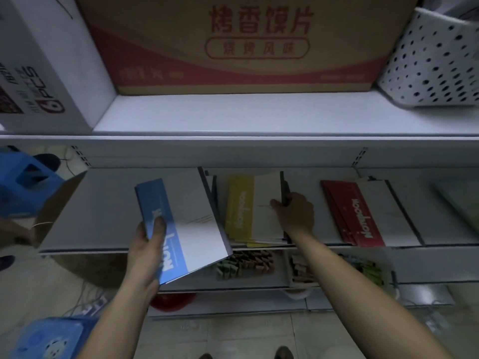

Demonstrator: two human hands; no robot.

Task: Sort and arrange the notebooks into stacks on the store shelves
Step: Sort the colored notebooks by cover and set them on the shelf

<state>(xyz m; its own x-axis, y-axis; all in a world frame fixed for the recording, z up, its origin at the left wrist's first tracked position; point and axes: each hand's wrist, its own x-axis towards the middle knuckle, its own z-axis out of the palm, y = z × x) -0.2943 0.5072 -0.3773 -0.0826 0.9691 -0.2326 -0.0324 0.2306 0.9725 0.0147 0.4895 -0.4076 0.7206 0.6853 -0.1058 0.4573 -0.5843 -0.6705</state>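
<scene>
Your left hand point(149, 244), low and left of centre, is clamped on the blue notebook point(181, 229) — thumb on the blue spine band, fingers beneath. The book tilts over the shelf point(103, 203) front, its long axis running from bottom toward upper left. Bare shelf lies just up and left of it, the likely spot for a blue stack. Your right hand point(295, 213), at centre, curls around the right edge of the yellow stack point(255, 208) — the red stack point(357, 213) sits well apart at right.
</scene>
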